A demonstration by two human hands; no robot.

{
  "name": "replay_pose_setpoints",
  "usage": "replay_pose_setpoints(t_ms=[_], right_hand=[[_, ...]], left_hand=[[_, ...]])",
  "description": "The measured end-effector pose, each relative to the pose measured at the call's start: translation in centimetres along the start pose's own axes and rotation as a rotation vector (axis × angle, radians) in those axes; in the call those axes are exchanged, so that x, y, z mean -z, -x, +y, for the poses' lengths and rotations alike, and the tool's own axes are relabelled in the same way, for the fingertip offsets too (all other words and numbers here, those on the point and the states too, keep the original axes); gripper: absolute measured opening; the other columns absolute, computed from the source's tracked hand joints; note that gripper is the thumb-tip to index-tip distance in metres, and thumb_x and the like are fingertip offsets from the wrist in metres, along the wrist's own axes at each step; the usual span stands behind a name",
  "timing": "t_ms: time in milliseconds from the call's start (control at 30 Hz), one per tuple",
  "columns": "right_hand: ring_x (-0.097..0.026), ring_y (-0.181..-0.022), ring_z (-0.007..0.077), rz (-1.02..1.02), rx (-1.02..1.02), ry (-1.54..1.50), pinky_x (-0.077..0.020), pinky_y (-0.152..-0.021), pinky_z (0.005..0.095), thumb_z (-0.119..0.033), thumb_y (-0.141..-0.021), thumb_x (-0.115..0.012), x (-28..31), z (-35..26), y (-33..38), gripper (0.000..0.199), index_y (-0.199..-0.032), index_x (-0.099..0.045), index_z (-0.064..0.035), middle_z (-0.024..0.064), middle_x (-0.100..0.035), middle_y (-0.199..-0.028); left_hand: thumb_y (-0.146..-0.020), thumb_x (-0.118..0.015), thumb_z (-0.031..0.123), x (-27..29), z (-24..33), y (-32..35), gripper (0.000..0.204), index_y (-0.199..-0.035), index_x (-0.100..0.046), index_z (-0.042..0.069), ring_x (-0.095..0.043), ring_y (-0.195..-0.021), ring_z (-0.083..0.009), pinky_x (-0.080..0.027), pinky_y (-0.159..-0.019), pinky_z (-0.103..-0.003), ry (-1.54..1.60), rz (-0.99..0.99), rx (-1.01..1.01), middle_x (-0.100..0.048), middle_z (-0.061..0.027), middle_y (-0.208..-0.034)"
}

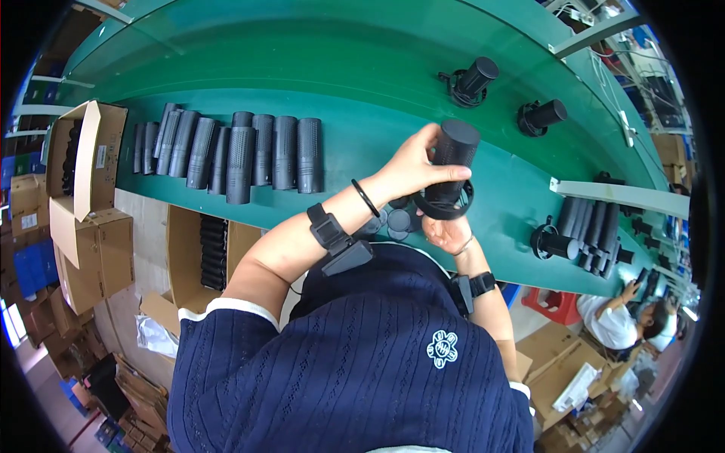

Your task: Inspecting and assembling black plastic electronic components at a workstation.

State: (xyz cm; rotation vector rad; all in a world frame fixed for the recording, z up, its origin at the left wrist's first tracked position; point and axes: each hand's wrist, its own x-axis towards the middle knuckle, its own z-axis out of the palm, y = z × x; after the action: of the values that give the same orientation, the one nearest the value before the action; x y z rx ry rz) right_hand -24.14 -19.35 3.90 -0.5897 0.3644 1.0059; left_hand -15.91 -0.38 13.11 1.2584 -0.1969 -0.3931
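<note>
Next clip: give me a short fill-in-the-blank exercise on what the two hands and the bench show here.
1. The left hand grips a black perforated ____.
2. The right hand holds a black ____ around the cylinder's lower end.
3. The bench top is ____ in colour.
4. A row of similar cylinders lies on the person's ____ side.

Missing words: cylinder; ring; green; left
</note>
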Motion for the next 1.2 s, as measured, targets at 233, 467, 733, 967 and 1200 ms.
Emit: replay_pose_setpoints(t_ms=[233, 467, 733, 967, 1200], right_hand=[[-0.052, -0.047, 0.0151, 0.246, 0.051, 0.192, -0.0363, -0.041, 0.0226, -0.046, -0.097, -0.031, 1.6, -1.3, 4.8, 0.051, -0.096, -0.059, -0.0036, 0.0075, -0.058, -0.063], [-0.053, -0.049, 0.0152, 0.514, 0.237, 0.18, -0.0385, -0.044, 0.0242, -0.043, -0.098, -0.034, 3.9, -1.0, 10.7, 0.048, -0.094, -0.059, -0.0024, 0.0067, -0.058, -0.063], [-0.052, -0.045, 0.0163, 0.586, 0.313, 0.106, -0.0367, -0.039, 0.0244, -0.041, -0.099, -0.034, 4.6, 0.4, 11.2, 0.045, -0.089, -0.056, -0.0028, 0.0068, -0.056, -0.059], [-0.052, -0.044, 0.0166, 0.566, 0.329, 0.094, -0.0375, -0.038, 0.0242, -0.041, -0.099, -0.034, 4.2, -0.5, 10.0, 0.046, -0.087, -0.056, -0.0029, 0.0071, -0.057, -0.059], [-0.054, -0.047, 0.016, 0.525, 0.311, 0.075, -0.0385, -0.04, 0.0241, -0.042, -0.099, -0.032, 3.9, -1.3, 9.3, 0.048, -0.089, -0.056, -0.002, 0.0081, -0.059, -0.061]], left_hand=[[-0.068, -0.085, 0.03, 5.7, -2.2, -6.6, 0.058, -0.105, -0.052, 0.0, -0.062, -0.091, -0.0174, -0.051, -0.08, -0.032, -0.191, 0.37, -0.124, -0.063, -0.0109, -0.099], [-0.086, -0.057, 0.057, 10.5, -3.2, -9.1, 0.059, -0.114, -0.054, 0.005, -0.064, -0.095, -0.0251, -0.052, -0.082, -0.042, 0.625, 0.266, 0.449, -0.064, -0.0131, -0.105], [-0.086, -0.058, 0.054, 11.9, -5.5, -8.4, 0.059, -0.117, -0.054, 0.003, -0.064, -0.09, -0.0349, -0.051, -0.081, -0.05, 1.072, 0.053, 0.438, -0.063, -0.0173, -0.107], [-0.09, -0.049, 0.051, 12.7, -6.1, -7.9, 0.058, -0.127, -0.049, 0.007, -0.061, -0.092, -0.0397, -0.046, -0.078, -0.062, 1.448, -0.162, 0.424, -0.057, -0.0249, -0.119], [-0.085, -0.056, 0.048, 14.0, -6.5, -8.3, 0.053, -0.12, -0.054, 0.008, -0.061, -0.095, -0.0355, -0.045, -0.083, -0.059, 1.246, 0.154, 0.227, -0.061, -0.0195, -0.109]])
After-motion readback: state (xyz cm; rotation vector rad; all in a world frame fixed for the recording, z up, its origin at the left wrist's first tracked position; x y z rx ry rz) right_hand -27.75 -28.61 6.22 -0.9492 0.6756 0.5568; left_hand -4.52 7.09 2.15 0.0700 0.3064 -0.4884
